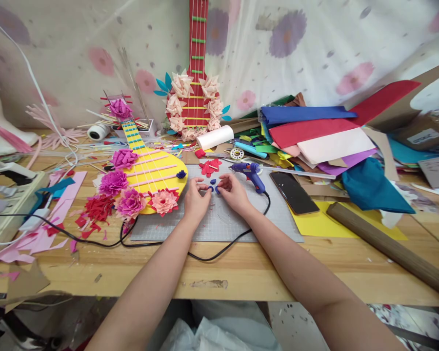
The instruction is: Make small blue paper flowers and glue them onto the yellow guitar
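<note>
Over the grey cutting mat (168, 229), my left hand (196, 200) pinches a small dark blue paper piece (211, 188) between thumb and fingertip. Just to its right, my right hand (236, 193) has its fingers closed on another small blue paper piece (217, 190). A third blue scrap (213, 182) lies on the mat between and beyond both hands. Left of my hands lies a yellow paper guitar (157, 170) with pink strips, paper flowers and a small blue flower (181, 174). A purple glue gun (249, 170) rests close behind my right hand.
Red paper petals (209, 167) lie behind my hands. A phone (294, 192), a brown paper roll (380, 243) and stacked coloured paper (314, 131) are at right. A black cable (219, 256) crosses in front. A red guitar (195, 102) stands at the back; a power strip (14, 214) is left.
</note>
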### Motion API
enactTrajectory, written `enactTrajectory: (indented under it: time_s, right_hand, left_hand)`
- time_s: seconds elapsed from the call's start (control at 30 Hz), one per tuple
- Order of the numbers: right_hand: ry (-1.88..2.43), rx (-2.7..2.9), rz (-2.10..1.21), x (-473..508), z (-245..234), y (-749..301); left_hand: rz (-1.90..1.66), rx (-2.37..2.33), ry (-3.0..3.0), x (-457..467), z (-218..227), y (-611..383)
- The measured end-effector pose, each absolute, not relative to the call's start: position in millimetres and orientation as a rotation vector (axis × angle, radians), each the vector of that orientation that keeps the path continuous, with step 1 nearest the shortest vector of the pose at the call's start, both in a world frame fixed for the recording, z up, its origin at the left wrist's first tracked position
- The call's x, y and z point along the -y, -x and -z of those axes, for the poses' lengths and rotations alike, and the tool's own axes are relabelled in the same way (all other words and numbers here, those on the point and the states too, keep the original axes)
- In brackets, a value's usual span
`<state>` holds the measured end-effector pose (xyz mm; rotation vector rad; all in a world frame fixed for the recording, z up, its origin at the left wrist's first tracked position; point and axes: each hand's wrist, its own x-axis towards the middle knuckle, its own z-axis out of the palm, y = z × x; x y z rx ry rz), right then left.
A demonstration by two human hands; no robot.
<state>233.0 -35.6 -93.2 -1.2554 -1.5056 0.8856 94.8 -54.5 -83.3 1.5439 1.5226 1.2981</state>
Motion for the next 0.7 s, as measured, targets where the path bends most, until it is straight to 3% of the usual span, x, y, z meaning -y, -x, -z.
enactTrajectory:
  time_s: [0.2, 0.7]
  right_hand:
    - [1.329, 1.780, -0.557, 46, 79, -235]
    - [1.211, 1.588, -0.839, 43, 81, -233]
  left_hand:
    - [-1.256, -1.563, -1.539, 55, 81, -94]
    - [-1.284, -1.452, -1.509, 57, 80, -96]
